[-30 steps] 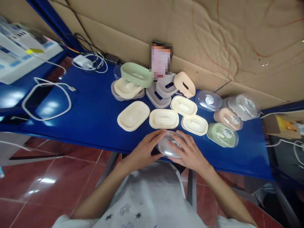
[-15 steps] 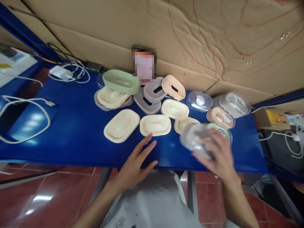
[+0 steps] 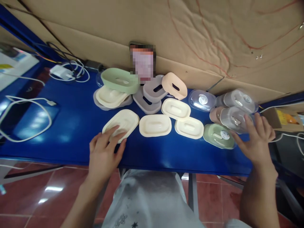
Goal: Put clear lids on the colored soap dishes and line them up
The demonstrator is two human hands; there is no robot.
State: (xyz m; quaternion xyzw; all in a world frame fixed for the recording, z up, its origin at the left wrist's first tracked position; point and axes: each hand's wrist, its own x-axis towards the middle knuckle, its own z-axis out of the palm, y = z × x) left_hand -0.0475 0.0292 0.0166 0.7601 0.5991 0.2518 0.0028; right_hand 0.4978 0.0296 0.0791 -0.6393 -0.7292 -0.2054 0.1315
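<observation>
Soft overhead light is falling evenly across the scene, keeping it moderately bright. The glossy blue worktop (image 3: 78, 126) is throwing pale glare patches at its left end, and the red floor tiles (image 3: 45, 193) are reflecting white highlights. The clear lids (image 3: 201, 100) are catching small glints. The wide lens is bending the worktop's edge and the cardboard wall (image 3: 190, 34) toward the corners. A pixelated block (image 3: 142, 65) is masking one patch, and the right hand (image 3: 257, 144) is showing slight softness.
</observation>
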